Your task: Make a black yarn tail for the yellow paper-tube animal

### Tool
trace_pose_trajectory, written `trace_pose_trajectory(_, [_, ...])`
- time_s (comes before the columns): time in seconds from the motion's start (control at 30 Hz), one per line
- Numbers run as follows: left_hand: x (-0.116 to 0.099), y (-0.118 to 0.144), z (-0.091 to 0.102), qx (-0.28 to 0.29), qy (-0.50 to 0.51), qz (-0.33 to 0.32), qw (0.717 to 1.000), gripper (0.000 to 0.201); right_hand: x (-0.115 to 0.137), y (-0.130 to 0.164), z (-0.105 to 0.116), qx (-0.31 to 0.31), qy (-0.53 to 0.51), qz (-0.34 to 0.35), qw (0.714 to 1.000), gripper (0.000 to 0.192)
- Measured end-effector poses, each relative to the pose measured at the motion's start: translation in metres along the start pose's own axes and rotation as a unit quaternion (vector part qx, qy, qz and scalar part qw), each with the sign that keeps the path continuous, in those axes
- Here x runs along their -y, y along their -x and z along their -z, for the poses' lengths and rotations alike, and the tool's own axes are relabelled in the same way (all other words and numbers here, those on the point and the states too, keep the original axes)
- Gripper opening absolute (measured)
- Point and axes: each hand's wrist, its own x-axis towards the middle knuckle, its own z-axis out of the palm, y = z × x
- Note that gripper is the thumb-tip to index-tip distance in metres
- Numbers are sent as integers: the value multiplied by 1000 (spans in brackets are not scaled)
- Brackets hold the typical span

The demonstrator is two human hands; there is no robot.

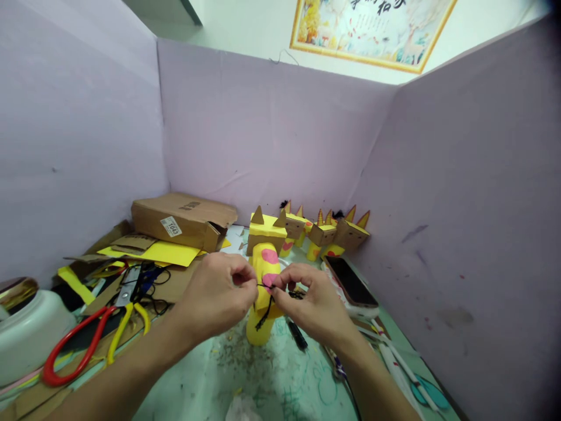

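A yellow paper animal figure (266, 257) with pink spots and a cardboard head with pointed ears stands upright in front of me. Black yarn (264, 320) hangs against its lower body, with a frayed end dangling. My left hand (223, 292) pinches the yarn from the left side. From the right, my right hand (313, 301) pinches the same yarn between thumb and forefinger. Both hands are close to the figure's body; whether the fingers touch the paper I cannot tell. More dark yarn shows behind my right fingers.
Red-handled scissors (81, 342) and yellow-handled pliers (127, 321) lie left, near a cardboard box (184, 219) and yellow paper (162, 252). Several similar animal figures (324, 234) stand behind. A phone (350, 280) and a black pen-like object (297, 334) are right. Lilac panels (272, 134) enclose the table.
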Motion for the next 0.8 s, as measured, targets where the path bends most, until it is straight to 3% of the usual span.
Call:
trace_pose_trajectory(0.13, [2, -1, 19, 5, -35, 52, 998, 15, 0, 0, 0, -5, -9, -2, 1000, 13])
trace_pose_trajectory(0.3, [4, 0, 26, -68, -3, 43, 997, 14, 0, 0, 0, 4, -4, 4, 1000, 13])
trace_pose_trajectory(0.37, [3, 1, 18, -42, 3, 8, 999, 23, 0, 0, 1, 7, -6, 7, 1000, 13])
trace_pose_trajectory(0.47, [1, 1, 2, 33, -4, -38, 999, 18, 1, 0, 2, 9, -8, 2, 1000, 13])
trace_pose_trajectory(0.53, [0, 1, -5, 43, -32, -46, 997, 20, 2, -1, 2, 5, -6, -17, 1000, 12])
trace_pose_trajectory(0.63, [1, 1, -7, 39, -45, -11, 998, 20, 4, 0, 4, -1, -5, -47, 999, 11])
trace_pose_trajectory(0.8, [3, 1, -6, 90, -65, 62, 992, 18, 5, 1, 6, -7, -3, -86, 996, 8])
